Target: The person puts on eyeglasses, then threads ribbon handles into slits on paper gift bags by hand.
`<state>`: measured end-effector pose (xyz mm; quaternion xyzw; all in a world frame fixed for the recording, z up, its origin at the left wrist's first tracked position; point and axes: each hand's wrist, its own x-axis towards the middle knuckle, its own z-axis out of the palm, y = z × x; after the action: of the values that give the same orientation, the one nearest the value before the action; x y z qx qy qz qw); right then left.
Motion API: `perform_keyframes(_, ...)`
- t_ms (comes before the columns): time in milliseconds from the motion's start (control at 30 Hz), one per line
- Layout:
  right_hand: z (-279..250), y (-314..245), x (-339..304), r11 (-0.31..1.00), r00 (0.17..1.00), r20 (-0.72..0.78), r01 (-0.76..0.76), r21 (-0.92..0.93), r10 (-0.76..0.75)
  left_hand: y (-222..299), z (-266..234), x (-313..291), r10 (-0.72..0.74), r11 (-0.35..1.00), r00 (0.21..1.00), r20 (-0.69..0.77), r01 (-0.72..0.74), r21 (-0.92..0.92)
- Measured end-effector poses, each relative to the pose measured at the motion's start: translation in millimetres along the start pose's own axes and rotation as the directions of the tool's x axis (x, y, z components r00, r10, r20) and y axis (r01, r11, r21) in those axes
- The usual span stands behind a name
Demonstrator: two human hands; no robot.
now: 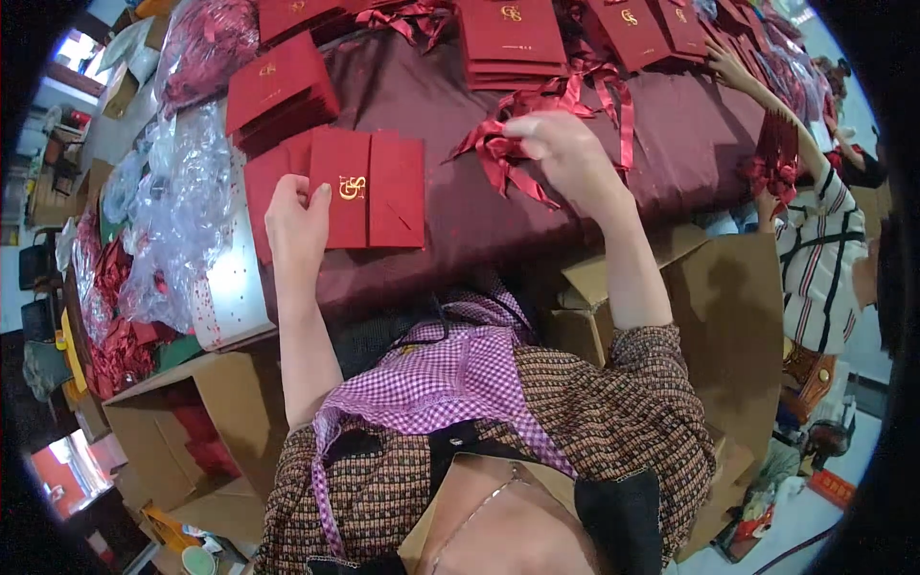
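Note:
In front of me, a flat red folded card point(393, 192) with a gold emblem lies at the table's near edge, overlapping other red cards. My left hand point(299, 225) is closed at its left part, thumb and fingertips pinching the red card. Further right, my right hand point(570, 158), slightly blurred, has its fingertips together on a red satin ribbon point(503, 168). That ribbon belongs to a loose bunch of red ribbons point(575, 94) lying on the dark red cloth. What lies under my right palm is hidden.
Stacks of red cards stand at the far left point(278, 88) and far middle point(513, 43) of the cloth-covered table point(671, 144). Clear plastic wrap point(177, 216) lies left. Open cardboard boxes point(192, 431) flank me below. Another person's hand point(728, 67) touches red cards at the right.

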<state>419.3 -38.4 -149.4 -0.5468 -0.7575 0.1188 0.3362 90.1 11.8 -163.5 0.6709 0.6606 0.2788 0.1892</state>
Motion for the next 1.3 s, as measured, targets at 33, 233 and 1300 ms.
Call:
perform_keyframes(33,3.6,0.8,-0.5,0.984,0.983,0.071,0.173,-0.032,-0.171,-6.5,1.8,1.6,0.005,0.997,1.000,0.005,-0.004,-0.075)
perform_keyframes(233,18.4,0.4,-24.3,0.967,0.936,0.320,0.206,-0.149,-0.150,-19.8,10.1,5.3,-0.004,0.947,1.000,-0.003,0.003,-0.321)
perform_keyframes(1300,112.5,-73.8,53.9,0.930,0.956,-0.215,0.254,0.267,-0.200,24.3,1.9,-26.8,0.051,0.743,0.980,0.192,0.091,-0.663)
